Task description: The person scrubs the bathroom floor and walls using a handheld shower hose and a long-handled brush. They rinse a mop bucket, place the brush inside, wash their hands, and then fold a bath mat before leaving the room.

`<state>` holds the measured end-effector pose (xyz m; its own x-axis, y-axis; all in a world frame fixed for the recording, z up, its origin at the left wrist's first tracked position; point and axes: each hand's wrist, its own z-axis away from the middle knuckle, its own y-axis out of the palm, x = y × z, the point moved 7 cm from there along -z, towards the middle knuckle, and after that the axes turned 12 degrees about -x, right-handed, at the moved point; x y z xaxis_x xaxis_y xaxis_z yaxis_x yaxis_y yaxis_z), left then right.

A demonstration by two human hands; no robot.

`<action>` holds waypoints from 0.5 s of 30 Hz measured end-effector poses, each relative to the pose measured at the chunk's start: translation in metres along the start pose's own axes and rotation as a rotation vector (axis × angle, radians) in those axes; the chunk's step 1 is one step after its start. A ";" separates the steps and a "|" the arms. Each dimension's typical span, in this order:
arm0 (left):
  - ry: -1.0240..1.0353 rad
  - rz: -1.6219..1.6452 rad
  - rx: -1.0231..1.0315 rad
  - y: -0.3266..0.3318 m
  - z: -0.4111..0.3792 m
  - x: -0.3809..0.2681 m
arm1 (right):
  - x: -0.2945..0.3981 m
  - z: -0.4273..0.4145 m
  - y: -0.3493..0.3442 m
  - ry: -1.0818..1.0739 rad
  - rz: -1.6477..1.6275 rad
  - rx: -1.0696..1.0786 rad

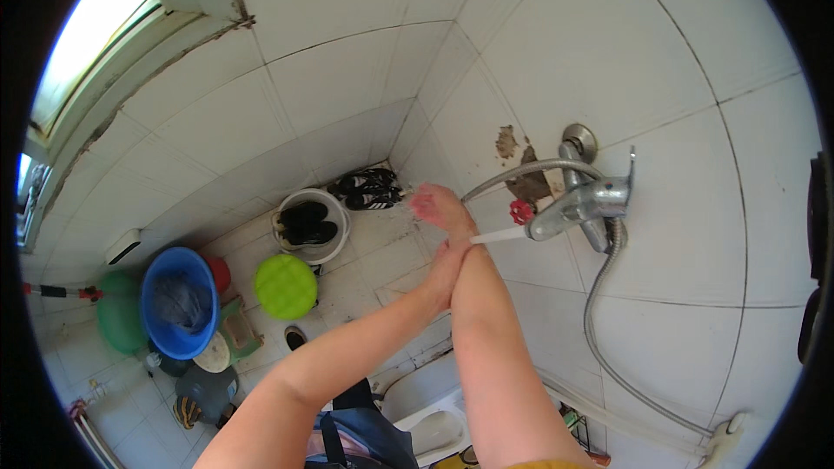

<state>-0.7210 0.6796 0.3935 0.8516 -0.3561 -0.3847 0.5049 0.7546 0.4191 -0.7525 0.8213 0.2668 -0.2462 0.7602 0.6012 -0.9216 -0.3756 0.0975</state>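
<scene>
Water [498, 235] runs from the spout of a chrome wall-mounted mixer tap [580, 207] onto my right wrist. My right hand [438, 205] reaches past the stream, wet and slightly blurred, with nothing in it. Clasped against that wrist is my left hand [454, 259], its fingers partly hidden by the right forearm. Splashes show just beyond my right fingertips. A braided metal shower hose [589, 326] hangs from the tap, and a red valve handle [521, 211] sits below the mixer body.
Black shoes [368, 189] stand in the corner, beside a white basin [344, 228] holding another dark pair. Nearby are a lime-green stool [285, 286], a blue basin [151, 326] with dark cloth, and a grey plastic container [208, 394]. A squat toilet [438, 431] lies below my arms.
</scene>
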 end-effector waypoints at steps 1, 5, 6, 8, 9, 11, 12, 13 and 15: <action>-0.041 0.061 0.005 0.005 0.007 0.009 | 0.000 0.004 -0.012 -0.001 -0.210 -0.031; 0.004 0.327 0.125 -0.018 -0.041 -0.019 | -0.003 0.057 0.028 -0.091 -0.611 -0.128; -0.003 0.243 0.096 -0.018 -0.045 -0.025 | -0.005 0.077 0.026 -0.152 -0.605 -0.187; -0.035 0.070 0.053 -0.008 -0.046 -0.028 | -0.003 0.100 -0.008 -0.583 -0.440 -0.398; -0.013 -0.024 0.042 0.001 -0.043 -0.024 | -0.002 0.115 -0.027 -0.795 -0.349 -0.504; 0.192 -0.358 0.121 0.042 -0.034 -0.015 | -0.006 0.111 -0.093 -1.076 0.362 -0.708; 0.380 -0.592 0.146 0.055 -0.032 -0.011 | -0.003 0.110 -0.107 -1.071 0.435 -0.742; 0.630 -0.890 0.145 0.063 -0.032 -0.012 | 0.006 0.115 -0.107 -1.066 0.504 -0.760; 0.948 -1.353 0.206 0.070 -0.051 -0.019 | 0.004 0.126 -0.101 -0.803 0.068 -0.675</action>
<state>-0.7091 0.7668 0.3881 -0.5309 -0.1523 -0.8336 0.8322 0.0921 -0.5468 -0.6224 0.7960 0.3595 -0.2605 0.0809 0.9621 -0.9498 0.1571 -0.2704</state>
